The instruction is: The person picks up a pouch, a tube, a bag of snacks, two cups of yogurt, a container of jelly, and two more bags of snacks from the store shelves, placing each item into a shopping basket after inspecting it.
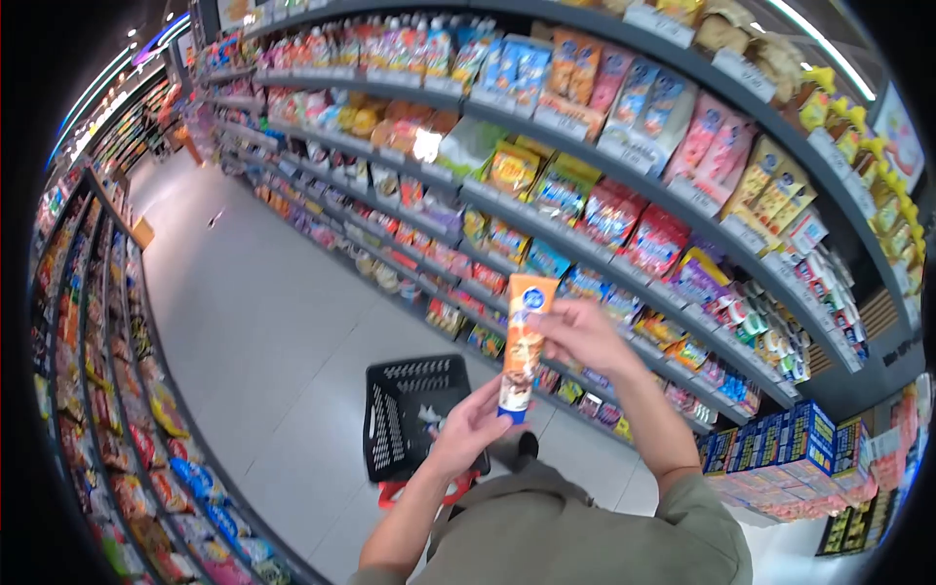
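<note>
An orange tube [525, 346] with a blue logo and a blue cap stands nearly upright between my two hands. My left hand [472, 426] grips its lower end near the cap. The upper right side of the tube is pinched by my right hand [577, 333]. Below and to the left of the hands is a black basket [374, 429] with a few small items inside, which are too unclear to name.
Shelves [604, 255] of bagged sweets curve along the right. Another snack shelf [117, 390] runs down the left side. Stacked blue boxes [795, 439] stand at the lower right. Grey floor [234, 322] lies between the shelves, and the aisle leads to the upper left.
</note>
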A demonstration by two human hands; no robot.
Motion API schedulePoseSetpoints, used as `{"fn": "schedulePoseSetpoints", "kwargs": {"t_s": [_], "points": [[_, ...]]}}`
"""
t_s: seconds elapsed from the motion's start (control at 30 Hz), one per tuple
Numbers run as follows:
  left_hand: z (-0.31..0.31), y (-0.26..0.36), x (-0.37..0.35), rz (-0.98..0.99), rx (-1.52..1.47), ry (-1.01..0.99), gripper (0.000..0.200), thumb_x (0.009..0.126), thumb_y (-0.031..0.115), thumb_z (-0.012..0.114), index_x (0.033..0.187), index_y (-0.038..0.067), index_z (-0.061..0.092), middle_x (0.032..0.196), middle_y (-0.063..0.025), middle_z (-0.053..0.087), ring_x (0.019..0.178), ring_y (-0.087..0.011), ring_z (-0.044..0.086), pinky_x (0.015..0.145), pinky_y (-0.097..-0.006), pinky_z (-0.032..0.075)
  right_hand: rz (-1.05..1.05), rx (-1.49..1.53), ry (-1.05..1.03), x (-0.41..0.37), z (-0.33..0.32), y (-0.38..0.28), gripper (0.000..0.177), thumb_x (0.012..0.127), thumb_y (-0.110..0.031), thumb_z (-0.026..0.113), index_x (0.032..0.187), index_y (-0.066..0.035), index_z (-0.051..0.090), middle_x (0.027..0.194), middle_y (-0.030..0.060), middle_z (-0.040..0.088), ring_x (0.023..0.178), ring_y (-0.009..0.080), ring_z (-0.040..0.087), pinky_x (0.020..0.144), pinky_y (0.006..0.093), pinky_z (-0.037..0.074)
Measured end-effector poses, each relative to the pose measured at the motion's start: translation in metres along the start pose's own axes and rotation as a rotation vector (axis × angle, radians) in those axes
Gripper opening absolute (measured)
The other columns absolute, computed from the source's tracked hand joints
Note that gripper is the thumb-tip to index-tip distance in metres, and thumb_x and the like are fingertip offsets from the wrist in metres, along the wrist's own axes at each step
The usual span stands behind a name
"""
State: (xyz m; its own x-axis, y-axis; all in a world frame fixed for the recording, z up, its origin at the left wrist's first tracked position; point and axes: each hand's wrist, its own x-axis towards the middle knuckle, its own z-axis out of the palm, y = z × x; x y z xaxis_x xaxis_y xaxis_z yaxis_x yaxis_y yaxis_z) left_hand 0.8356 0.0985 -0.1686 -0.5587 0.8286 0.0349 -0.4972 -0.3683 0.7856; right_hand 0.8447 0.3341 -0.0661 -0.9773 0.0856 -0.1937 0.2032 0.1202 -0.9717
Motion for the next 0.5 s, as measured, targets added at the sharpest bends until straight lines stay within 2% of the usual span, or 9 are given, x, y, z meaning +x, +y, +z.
{"fn": "schedulePoseSetpoints", "kwargs": {"t_s": [0.07, 0.13, 0.2, 0.27, 0.33, 0.4, 0.43, 0.5], "points": [[-0.026, -0.018, -0.007, 0.012, 0.148, 0.07, 0.068, 0.1, 0.021, 0.062, 0.154, 0.0, 0.027, 0.145, -0.0166, 0.05, 0.126, -0.0303, 0.057, 0.101, -0.0435, 0.051, -0.069, -0.003, 0.06, 0.01, -0.006, -0.006, 0.027, 0.098, -0.031, 0.067, 0.098, -0.004, 0.07, 0.073, -0.0024, 0.065, 0.058, 0.0037, 0.056, 0.051, 0.0205, 0.044], [-0.051, -0.035, -0.024, -0.1, 0.313, 0.229, 0.059, 0.101, 0.027, 0.06, 0.148, -0.002, 0.039, 0.135, -0.0158, 0.058, 0.12, -0.0268, 0.061, 0.095, -0.0375, 0.052, -0.177, 0.0, 0.139, 0.024, -0.02, -0.01, 0.026, 0.099, -0.029, 0.066, 0.099, -0.003, 0.069, 0.073, -0.0013, 0.065, 0.058, 0.0052, 0.058, 0.052, 0.0217, 0.047], [-0.086, -0.055, -0.045, -0.359, 0.59, 0.328, 0.045, 0.102, 0.028, 0.06, 0.135, -0.002, 0.055, 0.12, -0.0123, 0.067, 0.11, -0.0221, 0.065, 0.09, -0.0314, 0.052, -0.367, 0.019, 0.271, 0.037, -0.043, -0.037, 0.026, 0.099, -0.028, 0.066, 0.099, -0.002, 0.07, 0.074, -0.0001, 0.067, 0.06, 0.0047, 0.058, 0.052, 0.0213, 0.046], [-0.117, -0.09, -0.078, -0.325, 0.884, 0.413, 0.045, 0.1, 0.04, 0.058, 0.119, 0.0, 0.065, 0.098, -0.0134, 0.073, 0.092, -0.0226, 0.071, 0.077, -0.0344, 0.055, -0.585, -0.195, 0.52, 0.048, -0.07, -0.081, 0.03, 0.098, -0.032, 0.066, 0.097, -0.002, 0.071, 0.076, 0.0008, 0.069, 0.061, 0.0043, 0.059, 0.053, 0.0211, 0.046], [-0.144, -0.117, -0.108, -0.466, 1.136, 0.451, 0.051, 0.097, 0.046, 0.057, 0.113, -0.001, 0.067, 0.098, -0.0211, 0.072, 0.096, -0.0334, 0.071, 0.083, -0.041, 0.054, -0.581, -0.277, 0.766, 0.048, -0.089, -0.13, 0.036, 0.097, -0.037, 0.066, 0.095, -0.002, 0.071, 0.077, 0.0035, 0.071, 0.061, 0.0055, 0.059, 0.055, 0.0248, 0.047], [-0.166, -0.146, -0.136, -0.619, 1.275, 0.431, 0.056, 0.095, 0.052, 0.056, 0.112, 0.0, 0.068, 0.103, -0.0234, 0.071, 0.1, -0.042, 0.067, 0.087, -0.0468, 0.052, -0.812, -0.476, 1.006, 0.09, -0.14, -0.144, 0.038, 0.096, -0.04, 0.066, 0.098, -0.003, 0.071, 0.075, 0.0052, 0.071, 0.062, 0.0088, 0.062, 0.059, 0.0287, 0.048], [-0.183, -0.169, -0.152, -0.657, 1.301, 0.41, 0.05, 0.094, 0.049, 0.056, 0.111, 0.004, 0.07, 0.103, -0.0228, 0.072, 0.1, -0.0411, 0.068, 0.087, -0.0479, 0.053, -0.814, -0.476, 1.003, 0.101, -0.148, -0.155, 0.038, 0.096, -0.04, 0.066, 0.098, -0.003, 0.071, 0.075, 0.0052, 0.071, 0.062, 0.0088, 0.062, 0.059, 0.0287, 0.048], [-0.168, -0.167, -0.163, -0.706, 1.343, 0.398, 0.047, 0.094, 0.047, 0.056, 0.109, 0.006, 0.071, 0.101, -0.0228, 0.072, 0.099, -0.0409, 0.068, 0.087, -0.0482, 0.053, -0.932, -0.501, 1.088, 0.116, -0.159, -0.172, 0.037, 0.095, -0.04, 0.066, 0.097, -0.003, 0.07, 0.074, 0.0085, 0.072, 0.065, 0.0153, 0.067, 0.062, 0.0318, 0.05]]}}
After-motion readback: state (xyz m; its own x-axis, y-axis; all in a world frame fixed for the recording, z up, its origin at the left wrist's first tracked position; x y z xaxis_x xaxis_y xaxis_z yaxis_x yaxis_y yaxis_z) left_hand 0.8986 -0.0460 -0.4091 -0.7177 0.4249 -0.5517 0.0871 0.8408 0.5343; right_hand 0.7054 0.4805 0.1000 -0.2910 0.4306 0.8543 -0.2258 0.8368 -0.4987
